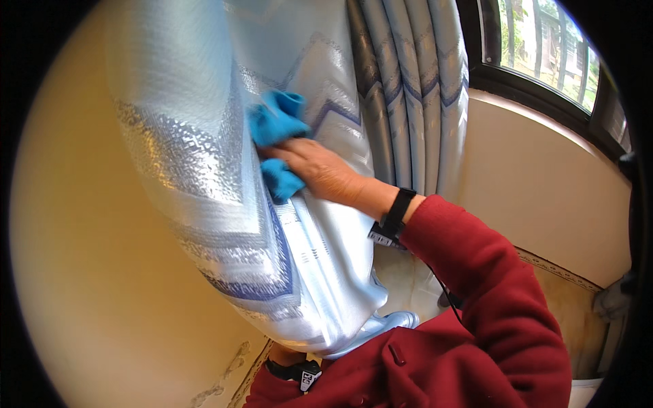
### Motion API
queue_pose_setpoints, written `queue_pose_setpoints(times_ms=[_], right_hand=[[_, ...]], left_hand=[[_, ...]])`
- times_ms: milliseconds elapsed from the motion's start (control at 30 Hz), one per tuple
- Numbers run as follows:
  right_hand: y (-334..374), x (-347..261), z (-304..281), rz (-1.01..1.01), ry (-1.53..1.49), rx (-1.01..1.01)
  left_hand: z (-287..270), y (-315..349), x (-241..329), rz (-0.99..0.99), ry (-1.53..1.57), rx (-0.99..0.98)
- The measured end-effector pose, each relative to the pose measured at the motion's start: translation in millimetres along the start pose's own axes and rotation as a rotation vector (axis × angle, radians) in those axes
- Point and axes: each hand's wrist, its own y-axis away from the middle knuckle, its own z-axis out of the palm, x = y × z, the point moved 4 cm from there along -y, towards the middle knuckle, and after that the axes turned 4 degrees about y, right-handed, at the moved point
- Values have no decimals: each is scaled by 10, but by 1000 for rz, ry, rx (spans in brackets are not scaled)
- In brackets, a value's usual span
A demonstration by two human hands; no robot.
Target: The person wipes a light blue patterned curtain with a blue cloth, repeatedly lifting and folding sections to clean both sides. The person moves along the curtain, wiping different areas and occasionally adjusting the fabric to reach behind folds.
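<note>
A bright blue cloth is bunched in my right hand, its folds sticking out above and below the fingers. The hand presses it against a shiny light-blue curtain with silver and dark blue zigzag bands. Slight blur softens the cloth and fingers. Low in the picture, beside the curtain's bottom, only the back part of my left hand shows above a black wrist strap. Its fingers are hidden behind the curtain fabric, so what they hold cannot be seen.
More gathered curtain folds hang behind, near a dark-framed window with bars. A pale yellow wall runs along the left, with worn patches low down. A patterned border edges the wall at right. A thin black cable runs by my right sleeve.
</note>
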Motion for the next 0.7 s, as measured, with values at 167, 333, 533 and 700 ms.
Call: queue_pose_setpoints(times_ms=[167,333,533,700], right_hand=[[1429,1039,325,490,174,-513],[1604,1659,8,1051,-34,-341],[129,1893,-677,958,-7,134],[-508,1232,-457,885,-452,221]], left_hand=[[-277,252,171,-25,-38,62],[-372,418,192,-44,-49,77],[-363,481,190,-64,-71,39],[-260,509,223,-92,-104,11]])
